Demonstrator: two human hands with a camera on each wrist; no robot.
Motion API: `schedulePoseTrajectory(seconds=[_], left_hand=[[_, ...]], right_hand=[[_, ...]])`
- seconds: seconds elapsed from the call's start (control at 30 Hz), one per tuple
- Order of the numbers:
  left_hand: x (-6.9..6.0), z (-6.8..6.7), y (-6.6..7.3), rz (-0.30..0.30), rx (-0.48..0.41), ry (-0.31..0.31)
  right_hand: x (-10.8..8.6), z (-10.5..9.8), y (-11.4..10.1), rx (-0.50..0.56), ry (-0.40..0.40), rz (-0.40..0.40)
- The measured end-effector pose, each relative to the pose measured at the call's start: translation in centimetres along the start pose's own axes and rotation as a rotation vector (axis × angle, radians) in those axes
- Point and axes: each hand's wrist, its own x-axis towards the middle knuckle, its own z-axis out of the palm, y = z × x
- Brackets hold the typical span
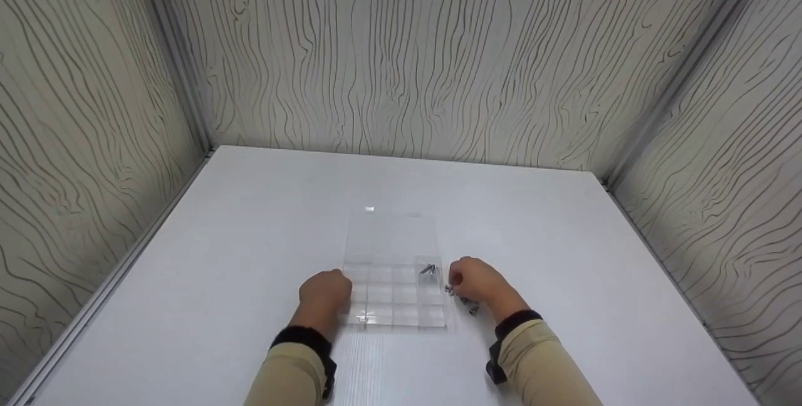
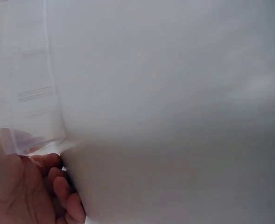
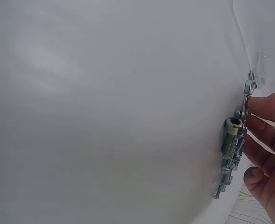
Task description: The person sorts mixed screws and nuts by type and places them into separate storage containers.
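No text, label, brand, number or sign can be read in any of the views.
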Motion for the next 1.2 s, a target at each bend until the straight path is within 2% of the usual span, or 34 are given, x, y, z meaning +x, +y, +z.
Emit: schedulePoseTrajectory(seconds=[0.33, 0.6, 0.8, 0.87, 1.07, 1.2], left_hand=[[0.0, 0.1, 0.0, -0.018, -0.027, 0.003], [0.1, 0.4, -0.2, 0.000, -0.010, 0.030], [0.2, 0.4, -0.3, 0.002, -0.012, 0.036], [0.3, 0.4, -0.3, -0.014, -0.039, 0.040], [0.5, 0.6, -0.2, -0.070, -0.150, 0.059], [0.5, 0.6, -0.2, -0.063, -0.137, 0.057]], right_hand=[[-0.1, 0.2, -0.3, -0.065, -0.003, -0.024], [-0.1, -0.6, -0.2, 0.025, 0.045, -0.022], [0.1, -1.4, -0.9, 0.090, 0.140, -0.143], [0.1, -1.5, -1.3, 0.098, 0.158, -0.185], [0.2, -1.5, -2.5, 0.090, 0.151, -0.236], [0.1, -1.1, -2.8, 0.077, 0.114, -0.273]])
